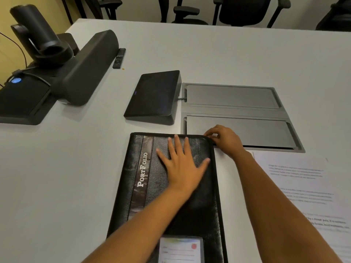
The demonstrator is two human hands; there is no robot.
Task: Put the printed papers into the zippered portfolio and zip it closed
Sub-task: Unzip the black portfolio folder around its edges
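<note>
A large white table [209,54] is filling most of the view, with black office chairs [245,10] standing along its far edge and a yellow wall [5,54] showing at the left. A dark video-conferencing unit [38,35] with a long speaker bar [91,67] is sitting at the left edge. Grey flush hatch lids [237,103] are lying near the middle, with a black touch panel [153,93] just beside them.

The portfolio [199,211] is lying shut at the near edge: black grained leather, zipper track running round its rim, a glossy strip reading "PORTFOLIO" in white capitals, and a clear card window [180,249] at its near end. The printed papers [303,186] are lying on the table to its right, their text too blurred to read.

The person's left hand [182,164] is pressing flat on the cover, fingers spread wide. The right hand [224,139] is pinching the portfolio's far right corner at the zippered rim, fingers curled; what they are nipping is hidden. A slim remote [119,58] is resting beside the speaker bar.
</note>
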